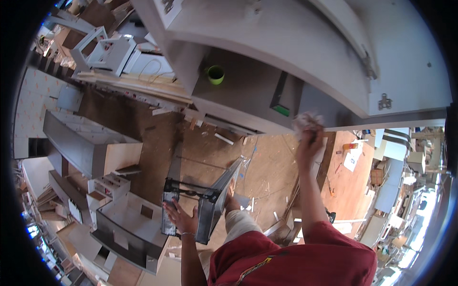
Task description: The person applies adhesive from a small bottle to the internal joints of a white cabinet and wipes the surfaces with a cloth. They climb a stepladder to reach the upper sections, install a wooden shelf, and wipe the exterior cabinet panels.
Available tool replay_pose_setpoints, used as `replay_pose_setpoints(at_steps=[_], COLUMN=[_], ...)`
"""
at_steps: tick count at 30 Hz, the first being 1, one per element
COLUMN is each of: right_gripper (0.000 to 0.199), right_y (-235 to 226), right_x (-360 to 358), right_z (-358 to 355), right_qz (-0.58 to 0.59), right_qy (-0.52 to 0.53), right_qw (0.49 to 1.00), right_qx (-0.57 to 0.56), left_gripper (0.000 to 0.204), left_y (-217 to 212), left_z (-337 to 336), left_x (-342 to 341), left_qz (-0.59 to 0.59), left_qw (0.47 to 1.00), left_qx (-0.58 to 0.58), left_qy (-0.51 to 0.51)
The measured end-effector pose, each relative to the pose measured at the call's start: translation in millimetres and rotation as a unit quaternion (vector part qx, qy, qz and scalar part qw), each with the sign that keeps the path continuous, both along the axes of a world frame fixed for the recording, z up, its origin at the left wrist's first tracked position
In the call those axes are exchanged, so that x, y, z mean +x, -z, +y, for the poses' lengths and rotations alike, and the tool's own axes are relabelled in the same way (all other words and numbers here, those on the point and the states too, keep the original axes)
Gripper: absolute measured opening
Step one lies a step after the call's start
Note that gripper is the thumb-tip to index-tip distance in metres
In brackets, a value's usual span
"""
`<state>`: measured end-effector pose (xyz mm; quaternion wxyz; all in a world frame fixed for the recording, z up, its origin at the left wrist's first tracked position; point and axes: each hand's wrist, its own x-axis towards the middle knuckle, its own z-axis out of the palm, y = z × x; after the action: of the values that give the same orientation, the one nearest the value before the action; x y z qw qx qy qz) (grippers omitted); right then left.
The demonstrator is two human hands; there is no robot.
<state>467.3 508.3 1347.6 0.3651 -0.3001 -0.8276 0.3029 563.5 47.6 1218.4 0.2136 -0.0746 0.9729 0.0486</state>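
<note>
A crumpled whitish cloth point(305, 120) is bunched in my right hand point(310, 143), up against the front edge of a tall grey-and-white cabinet point(267, 125). My left hand point(181, 218) lies with its fingers spread on the top of a dark metal stepladder point(205, 214). One of my legs, in beige trousers, is beside the ladder. Inside the cabinet's open compartment, a green cup point(215, 76) stands toward the left. Farther right in there lies a long dark object with a green end point(280, 110); I cannot make out its kind.
Grey cabinet carcasses point(95, 148) crowd the left side of the brown floor point(200, 157), which has scraps strewn about. A wooden worktop point(343, 181) with a yellow-orange container point(350, 146) and papers is to the right. A white cabinet door point(405, 57) hangs open at upper right.
</note>
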Motion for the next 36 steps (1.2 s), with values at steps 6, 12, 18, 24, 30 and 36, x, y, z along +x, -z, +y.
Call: replay_pose_setpoints(at_steps=[6,12,18,24,30,36], right_gripper=[0.029,0.038,0.061,0.065,0.066,0.063], right_y=[152.9,137.4,197.0,201.9,204.1,226.6], right_x=[31.2,40.1,64.9,63.0,53.8,76.1], right_z=[-200.1,-322.0,-326.3,-323.3,-298.7,-305.9], right_qz=[-0.25,-0.296,-0.309,-0.288,-0.26,-0.174], right_qy=[-0.252,-0.453,-0.557,-0.607,-0.662,-0.622], right_qw=[0.887,0.811,0.771,0.741,0.7,0.758], right_qx=[-0.295,-0.222,0.008,0.009,-0.065,-0.095], left_gripper=[0.096,0.069,0.061,0.052,0.059,0.052], left_y=[1.8,53.1,53.8,65.3,79.0,86.9], left_z=[-9.1,-88.9,-103.2,-103.1,-106.8,-106.8], left_x=[-1.8,16.3,-2.2,4.7,22.5,38.4], left_qz=[0.017,0.167,0.238,0.255,0.294,0.31], left_qw=[1.0,0.97,0.968,0.962,0.951,0.936], left_qx=[0.026,0.169,0.073,0.089,0.081,0.159], left_qy=[0.003,0.043,-0.014,-0.03,-0.05,-0.051])
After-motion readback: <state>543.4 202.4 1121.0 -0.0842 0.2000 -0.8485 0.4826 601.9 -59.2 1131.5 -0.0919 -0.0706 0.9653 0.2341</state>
